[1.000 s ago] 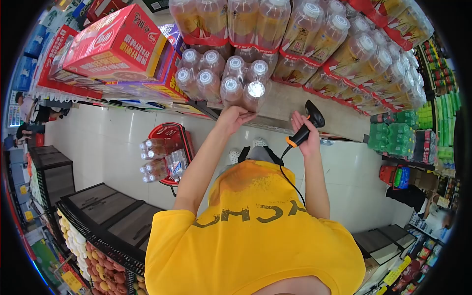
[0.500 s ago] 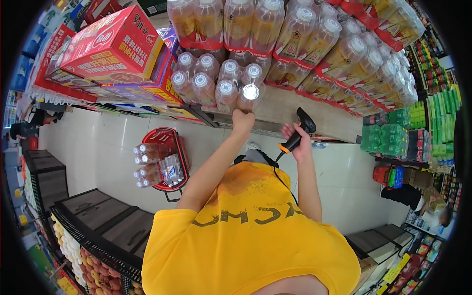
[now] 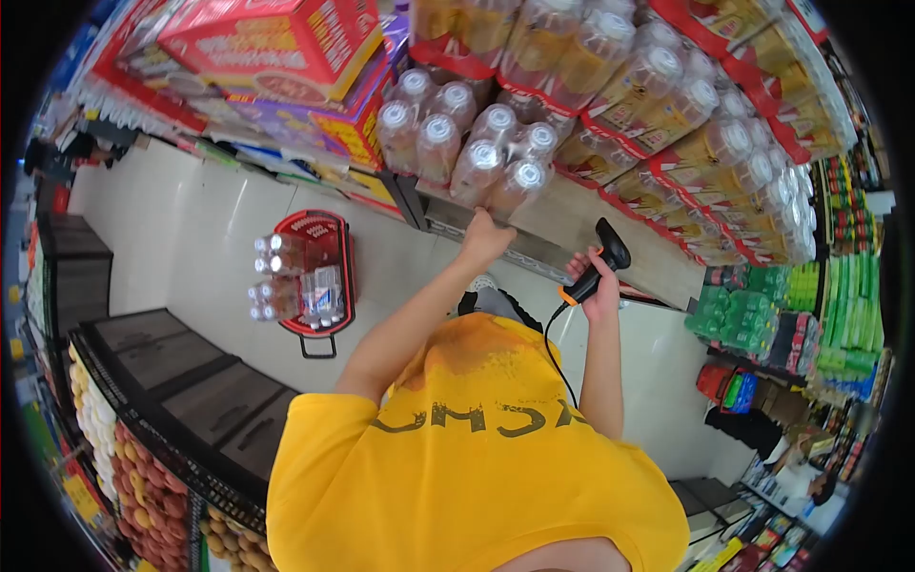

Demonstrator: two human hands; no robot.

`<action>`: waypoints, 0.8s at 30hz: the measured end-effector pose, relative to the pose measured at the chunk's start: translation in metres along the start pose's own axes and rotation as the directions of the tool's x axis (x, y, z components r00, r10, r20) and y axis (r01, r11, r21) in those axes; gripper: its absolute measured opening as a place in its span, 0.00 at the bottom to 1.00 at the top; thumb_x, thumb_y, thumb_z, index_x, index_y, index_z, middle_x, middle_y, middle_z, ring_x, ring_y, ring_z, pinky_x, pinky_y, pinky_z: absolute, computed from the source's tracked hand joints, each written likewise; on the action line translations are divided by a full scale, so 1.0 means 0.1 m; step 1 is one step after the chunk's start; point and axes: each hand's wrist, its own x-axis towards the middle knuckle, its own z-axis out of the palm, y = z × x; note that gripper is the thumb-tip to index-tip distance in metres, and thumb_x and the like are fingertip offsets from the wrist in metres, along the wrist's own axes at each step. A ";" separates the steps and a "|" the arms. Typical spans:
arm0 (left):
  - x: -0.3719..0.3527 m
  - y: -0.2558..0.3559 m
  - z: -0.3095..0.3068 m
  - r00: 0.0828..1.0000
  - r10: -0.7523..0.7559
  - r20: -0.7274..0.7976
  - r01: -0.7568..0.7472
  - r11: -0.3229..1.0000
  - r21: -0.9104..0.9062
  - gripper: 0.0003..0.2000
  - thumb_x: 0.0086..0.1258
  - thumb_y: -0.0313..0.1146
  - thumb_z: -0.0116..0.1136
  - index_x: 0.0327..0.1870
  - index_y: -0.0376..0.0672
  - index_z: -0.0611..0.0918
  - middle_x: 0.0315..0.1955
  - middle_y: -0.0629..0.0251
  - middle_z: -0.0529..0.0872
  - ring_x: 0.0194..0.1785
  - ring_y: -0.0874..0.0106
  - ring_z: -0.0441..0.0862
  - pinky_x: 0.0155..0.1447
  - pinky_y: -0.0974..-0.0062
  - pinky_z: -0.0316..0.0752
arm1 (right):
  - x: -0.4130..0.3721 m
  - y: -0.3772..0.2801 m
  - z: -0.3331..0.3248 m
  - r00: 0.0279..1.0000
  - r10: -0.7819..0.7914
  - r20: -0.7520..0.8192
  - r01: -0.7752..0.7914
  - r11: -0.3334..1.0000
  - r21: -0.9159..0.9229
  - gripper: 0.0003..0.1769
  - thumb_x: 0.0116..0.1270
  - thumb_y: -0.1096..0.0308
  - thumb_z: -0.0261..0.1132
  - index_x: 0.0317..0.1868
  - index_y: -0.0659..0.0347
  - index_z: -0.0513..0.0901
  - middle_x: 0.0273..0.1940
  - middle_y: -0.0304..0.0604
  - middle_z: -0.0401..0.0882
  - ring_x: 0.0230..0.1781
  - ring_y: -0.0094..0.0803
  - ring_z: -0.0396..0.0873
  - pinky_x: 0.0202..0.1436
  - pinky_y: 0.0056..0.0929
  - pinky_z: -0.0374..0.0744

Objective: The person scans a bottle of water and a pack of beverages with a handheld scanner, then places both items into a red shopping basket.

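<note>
My left hand (image 3: 488, 237) is closed at the near lower edge of a shrink-wrapped pack of bottled drinks (image 3: 505, 170), at the front of a wooden shelf (image 3: 610, 229). My fingertips are partly hidden against the wrap. A similar pack of bottles (image 3: 427, 132) stands directly to its left. In my right hand (image 3: 599, 289) is a black and orange barcode scanner (image 3: 600, 265). The scanner's head points up, and its cable (image 3: 549, 348) hangs down over my shirt.
A red shopping basket (image 3: 348, 276) holding bottle packs stands on the floor at left. Red cartons (image 3: 276, 48) are stacked beyond it. More wrapped bottles (image 3: 658, 95) fill the display. A produce stand (image 3: 143, 467) is lower left; another person (image 3: 753, 434) is at right.
The view has turned, so the shelf and basket sit differently in frame. My left hand remains at the bottle pack's lower edge. My right hand keeps the scanner, now slightly lower right in view.
</note>
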 end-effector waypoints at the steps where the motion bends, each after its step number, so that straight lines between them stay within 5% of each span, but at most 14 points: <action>1: -0.08 -0.22 0.00 0.997 -0.013 0.074 0.020 0.996 -0.092 0.33 0.56 0.35 0.67 0.61 0.23 0.70 0.50 0.43 0.83 0.53 0.56 0.82 0.56 0.66 0.76 | -0.06 -0.01 -0.03 1.000 -0.007 0.003 0.007 0.998 -0.056 0.12 0.66 0.70 0.66 0.48 0.60 0.76 0.34 0.46 0.80 0.33 0.36 0.81 0.40 0.35 0.81; 3: -0.21 -0.75 -0.07 0.974 -0.003 0.228 0.062 0.965 -0.255 0.34 0.59 0.35 0.67 0.65 0.26 0.69 0.51 0.51 0.83 0.54 0.66 0.82 0.53 0.72 0.78 | -0.17 -0.01 -0.14 1.000 -0.027 0.007 0.028 0.989 -0.145 0.13 0.65 0.70 0.67 0.48 0.60 0.76 0.29 0.43 0.78 0.27 0.32 0.78 0.34 0.32 0.78; 5: -0.50 -1.06 -0.36 0.860 -0.161 0.483 0.365 0.856 -0.365 0.31 0.64 0.37 0.63 0.66 0.30 0.70 0.50 0.53 0.84 0.53 0.68 0.83 0.53 0.73 0.78 | -0.32 0.04 -0.15 0.998 -0.063 -0.002 0.061 0.974 -0.217 0.13 0.64 0.70 0.68 0.47 0.60 0.77 0.23 0.39 0.73 0.21 0.29 0.72 0.27 0.29 0.72; 7: -0.71 -1.75 -0.50 0.836 -0.277 0.474 0.464 0.817 -0.342 0.30 0.66 0.38 0.61 0.66 0.32 0.70 0.50 0.55 0.84 0.51 0.70 0.83 0.53 0.75 0.78 | -0.43 0.07 -0.28 0.997 -0.069 0.043 0.078 0.956 -0.284 0.12 0.64 0.70 0.68 0.47 0.59 0.77 0.23 0.39 0.73 0.19 0.29 0.72 0.25 0.29 0.72; 9: -0.88 -2.79 -0.55 0.901 -0.352 0.252 0.388 0.915 -0.111 0.17 0.66 0.35 0.55 0.50 0.32 0.81 0.37 0.58 0.87 0.42 0.69 0.86 0.45 0.73 0.79 | -0.49 0.13 -0.35 0.999 -0.038 0.017 0.041 0.938 -0.345 0.11 0.64 0.72 0.67 0.46 0.59 0.77 0.22 0.39 0.72 0.17 0.28 0.70 0.23 0.29 0.71; 11: -1.27 -3.60 -0.67 0.850 -0.524 -0.058 0.524 0.830 0.192 0.15 0.62 0.38 0.56 0.36 0.33 0.84 0.27 0.56 0.86 0.32 0.70 0.84 0.37 0.71 0.77 | -0.48 0.22 -0.43 0.999 0.000 0.039 0.016 0.915 -0.403 0.11 0.64 0.72 0.66 0.45 0.60 0.76 0.22 0.38 0.72 0.16 0.28 0.70 0.22 0.29 0.70; 12: -1.47 -4.30 -0.60 0.797 -0.583 -0.156 0.603 0.777 0.180 0.13 0.61 0.37 0.57 0.33 0.34 0.83 0.26 0.57 0.86 0.28 0.68 0.83 0.34 0.68 0.77 | -0.49 0.25 -0.39 1.000 0.018 0.024 -0.006 0.909 -0.417 0.11 0.63 0.73 0.67 0.45 0.60 0.76 0.22 0.38 0.71 0.15 0.28 0.69 0.21 0.28 0.70; 14: -1.88 -4.26 -0.86 0.558 -0.827 -0.061 0.830 0.557 0.036 0.12 0.63 0.36 0.57 0.34 0.36 0.83 0.27 0.56 0.86 0.25 0.67 0.83 0.30 0.67 0.76 | -0.49 0.29 -0.32 0.998 0.038 0.058 -0.009 0.903 -0.429 0.11 0.63 0.73 0.67 0.45 0.60 0.76 0.21 0.38 0.71 0.15 0.27 0.70 0.21 0.28 0.69; 17: -2.28 -4.21 -0.99 0.451 -0.892 -0.007 0.892 0.451 -0.019 0.14 0.62 0.37 0.57 0.37 0.31 0.81 0.24 0.55 0.84 0.28 0.66 0.83 0.32 0.69 0.78 | -0.42 0.34 -0.25 0.990 0.082 0.111 -0.017 0.869 -0.494 0.12 0.62 0.72 0.68 0.45 0.61 0.77 0.21 0.38 0.72 0.15 0.27 0.70 0.21 0.27 0.69; 24: -2.30 -3.87 -0.67 0.664 -0.744 0.071 0.695 0.580 -0.424 0.15 0.65 0.33 0.55 0.47 0.32 0.81 0.31 0.59 0.86 0.32 0.70 0.84 0.34 0.74 0.76 | -0.20 0.55 -0.32 0.940 0.262 0.219 -0.050 0.739 -0.672 0.12 0.62 0.73 0.68 0.45 0.62 0.77 0.20 0.38 0.73 0.14 0.26 0.70 0.19 0.26 0.70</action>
